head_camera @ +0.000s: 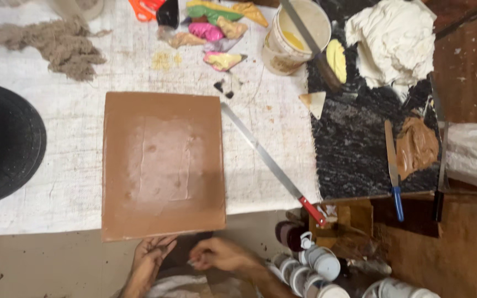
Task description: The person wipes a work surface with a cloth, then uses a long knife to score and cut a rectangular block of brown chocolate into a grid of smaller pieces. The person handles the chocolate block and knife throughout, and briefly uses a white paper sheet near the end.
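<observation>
Head view: both hands hang just below the desk's near edge, left hand (149, 255) open, right hand (219, 255) pinching something too small to tell. Nearest, the flat square brown clay slab (163, 164) overhangs that edge; it looks heavy, soft, best lifted from underneath.

You look down on a white cloth-covered table (73, 127), a dark stone slab (354, 143) beside it, brown floor (470, 254) below.
</observation>
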